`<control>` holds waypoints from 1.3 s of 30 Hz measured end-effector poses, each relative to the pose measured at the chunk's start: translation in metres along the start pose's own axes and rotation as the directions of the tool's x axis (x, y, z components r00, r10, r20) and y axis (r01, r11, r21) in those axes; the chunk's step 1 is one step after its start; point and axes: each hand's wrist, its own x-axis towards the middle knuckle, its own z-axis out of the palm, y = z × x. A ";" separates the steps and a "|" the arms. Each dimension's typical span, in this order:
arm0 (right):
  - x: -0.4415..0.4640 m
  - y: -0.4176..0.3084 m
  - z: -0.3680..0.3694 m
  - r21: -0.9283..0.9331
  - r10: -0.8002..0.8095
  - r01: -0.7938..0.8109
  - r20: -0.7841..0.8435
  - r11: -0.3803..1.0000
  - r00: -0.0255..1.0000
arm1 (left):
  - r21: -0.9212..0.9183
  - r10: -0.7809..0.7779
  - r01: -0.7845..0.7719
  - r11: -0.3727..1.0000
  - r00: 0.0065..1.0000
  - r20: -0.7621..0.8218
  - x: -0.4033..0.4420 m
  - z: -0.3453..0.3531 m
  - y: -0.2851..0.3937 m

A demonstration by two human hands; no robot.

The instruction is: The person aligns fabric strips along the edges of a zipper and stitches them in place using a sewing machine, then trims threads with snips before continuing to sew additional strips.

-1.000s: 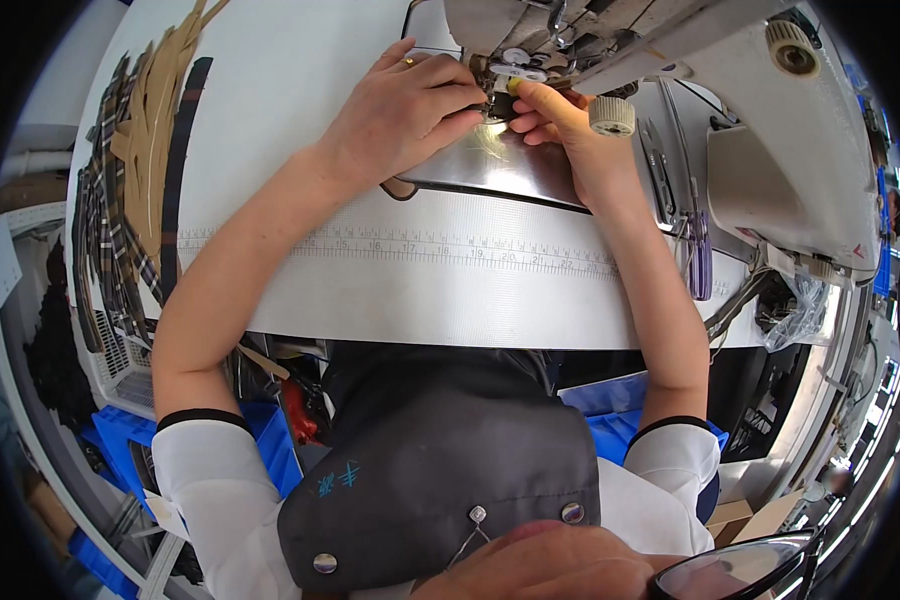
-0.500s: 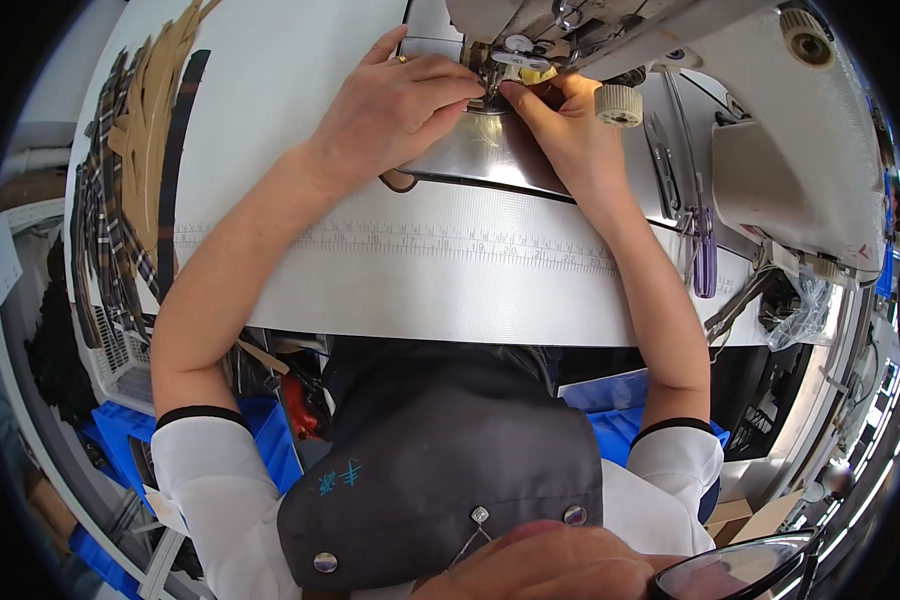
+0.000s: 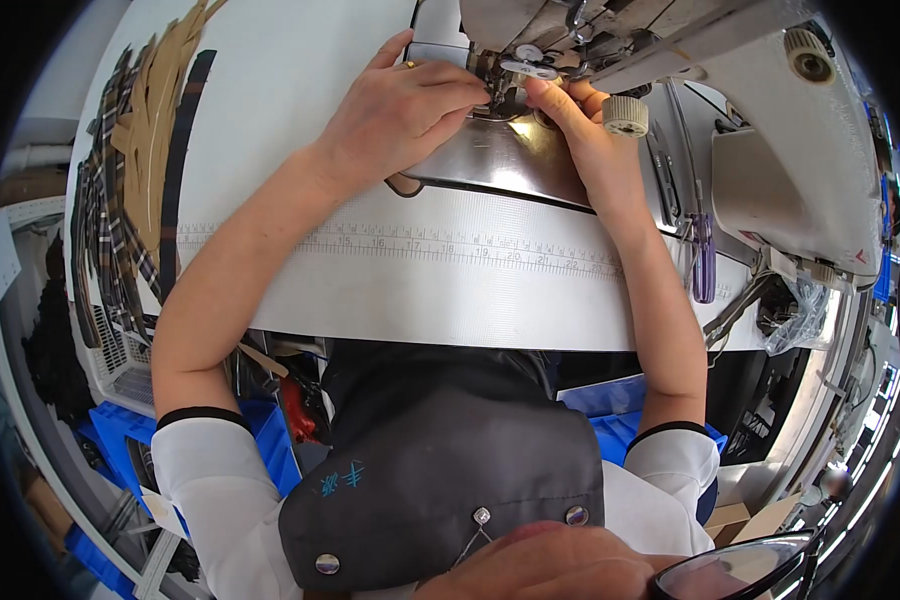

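Note:
My left hand (image 3: 405,112) is at the left of the sewing machine's needle area (image 3: 497,90), its thumb and forefinger pinched together beside the presser foot. Whatever lies between those fingertips is too small to make out. On the other side, my right hand (image 3: 592,130) reaches under the machine head (image 3: 540,25), thumb pointing up to the left and fingers curled behind. Its fingertips are partly hidden, and I cannot see what they grip. Below both hands lies the shiny metal bed plate (image 3: 500,160). A ribbed cream knob (image 3: 625,116) stands right by my right hand.
A printed ruler scale (image 3: 470,248) runs along the white table (image 3: 400,305). Tan and plaid fabric strips (image 3: 140,150) lie at the left. A purple-handled screwdriver (image 3: 704,260) and metal snips (image 3: 662,170) lie at the right, near the machine's pillar (image 3: 780,190).
My right hand has shifted a little to the right, away from the needle, and the yellow patch behind its thumb shows less. My left hand keeps its pinch by the presser foot.

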 end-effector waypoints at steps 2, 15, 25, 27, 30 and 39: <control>-0.001 -0.003 0.000 0.005 -0.011 0.011 0.015 1.000 1.000 | 0.000 0.001 -0.001 1.000 1.000 -0.002 0.000 0.000 0.000; 0.003 0.007 0.014 -0.195 -0.069 0.069 0.005 0.978 0.998 | 0.007 -0.001 0.001 1.000 1.000 -0.008 0.000 0.001 -0.001; 0.003 0.003 0.017 -0.311 -0.295 0.285 0.016 0.907 0.955 | 0.018 0.008 -0.008 1.000 1.000 0.015 0.001 -0.002 -0.001; 0.001 0.005 0.009 -0.350 -0.284 0.307 0.118 0.885 0.952 | 0.025 0.017 -0.017 1.000 1.000 0.009 0.001 -0.002 0.000; -0.006 0.008 -0.001 -0.342 -0.305 0.342 0.157 0.876 0.939 | 0.038 0.023 -0.023 0.999 1.000 0.004 0.001 -0.002 0.001; -0.009 0.007 0.001 -0.563 -0.607 0.652 0.302 0.509 0.735 | 0.047 0.059 -0.059 0.997 0.998 0.012 0.000 -0.003 0.000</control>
